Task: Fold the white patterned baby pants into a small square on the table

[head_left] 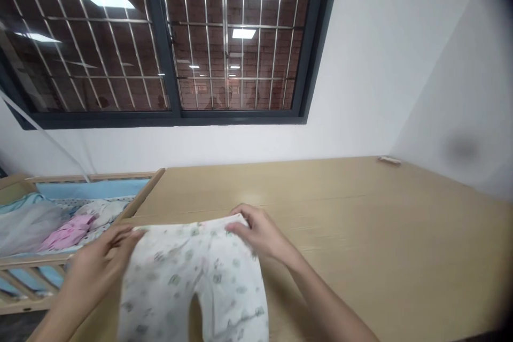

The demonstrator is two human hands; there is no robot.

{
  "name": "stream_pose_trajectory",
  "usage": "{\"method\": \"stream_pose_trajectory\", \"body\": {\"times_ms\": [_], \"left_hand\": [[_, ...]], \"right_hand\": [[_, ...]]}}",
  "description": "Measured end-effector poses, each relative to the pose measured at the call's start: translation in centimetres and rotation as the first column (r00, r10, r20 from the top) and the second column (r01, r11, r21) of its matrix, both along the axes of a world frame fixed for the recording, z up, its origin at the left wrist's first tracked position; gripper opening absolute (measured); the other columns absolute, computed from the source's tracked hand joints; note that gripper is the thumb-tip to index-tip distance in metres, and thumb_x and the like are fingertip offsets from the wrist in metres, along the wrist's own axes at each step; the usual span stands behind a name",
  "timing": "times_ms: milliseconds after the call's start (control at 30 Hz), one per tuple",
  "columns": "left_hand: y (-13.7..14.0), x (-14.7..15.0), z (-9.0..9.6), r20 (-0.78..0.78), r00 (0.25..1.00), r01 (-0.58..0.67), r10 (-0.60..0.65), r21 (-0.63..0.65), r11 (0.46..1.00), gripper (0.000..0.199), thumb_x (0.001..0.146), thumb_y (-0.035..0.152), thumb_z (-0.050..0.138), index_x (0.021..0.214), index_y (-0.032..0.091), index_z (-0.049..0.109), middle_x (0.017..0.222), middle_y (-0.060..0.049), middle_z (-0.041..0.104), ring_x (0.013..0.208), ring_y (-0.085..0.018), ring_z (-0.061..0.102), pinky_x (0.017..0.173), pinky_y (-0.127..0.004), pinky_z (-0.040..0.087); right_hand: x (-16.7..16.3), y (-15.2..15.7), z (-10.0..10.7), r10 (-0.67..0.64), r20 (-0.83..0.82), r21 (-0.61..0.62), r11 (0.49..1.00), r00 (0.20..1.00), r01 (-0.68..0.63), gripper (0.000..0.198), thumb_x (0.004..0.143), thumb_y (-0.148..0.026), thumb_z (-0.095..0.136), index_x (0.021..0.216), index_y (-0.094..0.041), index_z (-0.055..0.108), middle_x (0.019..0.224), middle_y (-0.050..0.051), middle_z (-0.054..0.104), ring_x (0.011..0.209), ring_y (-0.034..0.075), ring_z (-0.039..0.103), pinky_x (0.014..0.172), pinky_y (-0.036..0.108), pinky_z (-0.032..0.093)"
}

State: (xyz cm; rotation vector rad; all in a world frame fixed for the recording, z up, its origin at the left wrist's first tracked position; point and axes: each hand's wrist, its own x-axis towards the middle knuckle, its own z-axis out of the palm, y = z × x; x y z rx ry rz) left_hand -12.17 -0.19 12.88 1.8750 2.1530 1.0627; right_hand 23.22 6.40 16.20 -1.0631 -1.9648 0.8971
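Note:
A small pair of white pants (pixel 172 267) with a green and grey print is stretched out by its waistband, the legs hanging toward me. My left hand (pixel 102 256) pinches the left corner of the waistband between thumb and fingers. At the opposite corner, my right hand (pixel 256 230) grips the waistband the same way. The lower ends of the legs run out of the bottom of the view. Beneath the pants is a tan tabletop (pixel 340 240); whether the cloth touches it I cannot tell.
To the left stands a wooden crib (pixel 140 195) with blue lining, holding a pink cloth (pixel 70 232) and other pale fabrics. A barred window (pixel 240 117) is set in the white wall behind. A small pale object (pixel 389 160) lies at the table's far right edge.

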Motion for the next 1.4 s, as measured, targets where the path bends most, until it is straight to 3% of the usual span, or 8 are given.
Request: {"method": "stream_pose_trajectory", "body": {"times_ms": [67, 300, 667, 900, 1000, 1133, 1267, 1400], "left_hand": [[4.1, 2.0, -1.3, 0.066, 0.996, 0.055, -0.06, 0.079, 0.995, 0.04, 0.09, 0.063, 0.047, 0.102, 0.029, 0.061, 0.1, 0.004, 0.074, 0.097, -0.021, 0.068, 0.081, -0.027, 0.052], [15.1, 6.9, -7.8, -0.04, 0.969, 0.238, -0.244, -0.112, 0.965, 0.028, 0.096, 0.038, 0.039, 0.094, 0.021, 0.061, 0.1, -0.006, 0.069, 0.098, -0.022, 0.063, 0.086, -0.03, 0.045], [20.9, 8.7, -12.3, -0.119, 0.985, 0.094, -0.124, -0.232, 0.968, 0.023, 0.099, 0.03, 0.046, 0.098, 0.014, 0.062, 0.102, -0.009, 0.066, 0.098, -0.02, 0.061, 0.086, -0.035, 0.045], [18.8, 11.4, -9.2, -0.172, 0.977, 0.09, -0.126, -0.201, 0.975, 0.027, 0.099, 0.026, 0.038, 0.111, 0.013, 0.059, 0.12, -0.019, 0.06, 0.119, -0.029, 0.052, 0.1, -0.039, 0.037], [15.3, 15.2, -7.3, -0.161, 0.948, 0.239, -0.275, -0.21, 0.948, 0.031, 0.101, 0.031, 0.034, 0.114, 0.016, 0.057, 0.12, -0.015, 0.061, 0.118, -0.026, 0.054, 0.1, -0.036, 0.038], [7.5, 21.3, -6.6, -0.075, 0.801, 0.534, -0.594, -0.36, 0.765, 0.034, 0.095, 0.049, 0.046, 0.085, 0.022, 0.063, 0.081, -0.004, 0.069, 0.071, -0.018, 0.064, 0.064, -0.028, 0.045], [1.0, 25.7, -7.9, -0.06, 0.606, 0.627, -0.794, -0.579, 0.522, 0.052, 0.087, 0.063, 0.046, 0.076, 0.018, 0.069, 0.075, -0.014, 0.069, 0.072, -0.031, 0.067, 0.067, -0.042, 0.047], [-0.8, 27.6, -9.8, -0.05, 0.626, 0.573, -0.778, -0.647, 0.503, 0.057, 0.08, 0.069, 0.048, 0.092, 0.02, 0.075, 0.08, -0.023, 0.07, 0.083, -0.041, 0.068, 0.074, -0.055, 0.047]], "right_hand": [[1.5, 3.2, -1.4, -0.012, 0.044, 0.042, 0.999, 0.999, 0.01, 0.023, 0.091, -0.037, 0.06, 0.101, -0.019, 0.069, 0.081, 0.0, 0.065, 0.068, 0.013, 0.054, 0.06, 0.023, 0.04], [3.3, 13.4, -10.4, -0.123, 0.205, 0.058, 0.992, 0.971, 0.113, 0.016, 0.087, -0.012, 0.053, 0.09, -0.015, 0.069, 0.094, 0.007, 0.066, 0.092, 0.019, 0.059, 0.081, 0.026, 0.045], [2.2, 21.5, -17.7, -0.286, 0.261, -0.003, 0.955, 0.922, 0.297, 0.012, 0.08, -0.013, 0.064, 0.092, -0.018, 0.064, 0.08, -0.001, 0.061, 0.075, 0.013, 0.055, 0.07, 0.021, 0.041], [2.1, 22.7, -18.4, -0.286, 0.281, -0.007, 0.954, 0.916, 0.3, 0.011, 0.078, -0.016, 0.069, 0.089, -0.017, 0.066, 0.079, -0.001, 0.06, 0.076, 0.013, 0.056, 0.072, 0.021, 0.041], [2.2, 22.9, -18.2, -0.267, 0.276, -0.032, 0.958, 0.923, 0.287, 0.012, 0.079, -0.016, 0.069, 0.089, -0.016, 0.066, 0.075, -0.002, 0.061, 0.072, 0.012, 0.056, 0.068, 0.021, 0.041], [2.5, 23.1, -17.6, -0.222, 0.259, -0.077, 0.965, 0.94, 0.249, 0.004, 0.082, -0.016, 0.067, 0.085, -0.015, 0.065, 0.078, 0.001, 0.066, 0.071, 0.011, 0.058, 0.066, 0.02, 0.042], [2.8, 22.9, -16.9, -0.179, 0.256, -0.131, 0.967, 0.95, 0.218, 0.006, 0.083, -0.018, 0.067, 0.081, -0.015, 0.064, 0.074, 0.001, 0.067, 0.065, 0.01, 0.059, 0.061, 0.019, 0.042], [2.9, 22.7, -16.4, -0.172, 0.255, -0.162, 0.962, 0.951, 0.218, 0.01, 0.08, -0.017, 0.072, 0.08, -0.015, 0.061, 0.066, -0.001, 0.065, 0.058, 0.009, 0.057, 0.057, 0.018, 0.041]]}}
